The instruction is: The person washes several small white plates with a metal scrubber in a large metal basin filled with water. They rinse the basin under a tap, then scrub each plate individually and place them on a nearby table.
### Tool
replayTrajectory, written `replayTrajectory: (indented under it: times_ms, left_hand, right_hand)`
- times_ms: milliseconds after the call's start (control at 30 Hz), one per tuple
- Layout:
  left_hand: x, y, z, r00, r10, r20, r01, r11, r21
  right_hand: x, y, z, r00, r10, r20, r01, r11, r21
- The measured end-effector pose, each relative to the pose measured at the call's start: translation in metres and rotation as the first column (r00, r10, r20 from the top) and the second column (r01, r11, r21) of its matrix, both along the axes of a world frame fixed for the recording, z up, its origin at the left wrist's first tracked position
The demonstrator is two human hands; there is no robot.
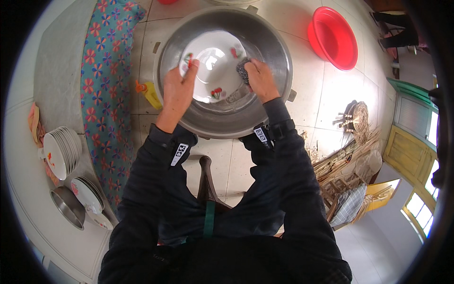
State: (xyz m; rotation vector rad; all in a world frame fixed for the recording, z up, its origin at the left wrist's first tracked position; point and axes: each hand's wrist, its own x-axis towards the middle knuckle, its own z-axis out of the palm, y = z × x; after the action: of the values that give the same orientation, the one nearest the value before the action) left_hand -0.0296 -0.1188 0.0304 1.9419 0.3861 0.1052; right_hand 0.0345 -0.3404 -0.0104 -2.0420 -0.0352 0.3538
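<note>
A large round metal basin (pixel 227 124) stands before me on the tiled floor. Over its inside I see a white plate (pixel 212 76) with red flower prints. My left hand (pixel 180 88) grips the plate's left rim, thumb on top. In my right hand (pixel 260 78) is a dark metal scouring pad (pixel 243 71), held at the plate's right rim. The fingers under the plate are hidden. Whether there is water in the basin is hard to tell; its lower wall looks wet and shiny.
A yellow bottle with an orange top (pixel 151 95) is left of the basin, a red plastic basin (pixel 336 39) to the upper right. Stacked plates (pixel 60 152), more plates (pixel 87 195) and a metal bowl (pixel 67 207) sit at the far left. Dry stalks (pixel 349 159) lie right. Another person's legs (pixel 397 30) show.
</note>
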Motion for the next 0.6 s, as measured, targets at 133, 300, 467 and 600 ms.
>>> replayTrajectory:
  times_ms: [133, 300, 467, 600]
  left_hand:
    - [0.002, 0.013, 0.002, 0.985, 0.104, -0.138, -0.126, 0.978, -0.164]
    - [-0.004, -0.007, 0.010, 0.993, 0.071, -0.091, -0.106, 0.882, -0.459]
    - [-0.002, 0.000, 0.026, 0.981, -0.086, -0.172, -0.022, 0.839, -0.543]
    - [0.003, 0.008, 0.021, 0.966, -0.046, -0.255, -0.072, 0.897, -0.436]
  right_hand:
    - [-0.010, 0.012, 0.014, 0.907, -0.022, -0.420, 0.192, 0.910, 0.369]
    - [-0.008, 0.018, 0.034, 0.925, -0.122, -0.361, 0.305, 0.803, 0.512]
    - [0.008, -0.009, 0.045, 0.975, 0.005, -0.223, 0.103, 0.877, 0.469]
    - [0.009, -0.011, 0.042, 0.992, 0.078, -0.100, -0.032, 0.917, 0.397]
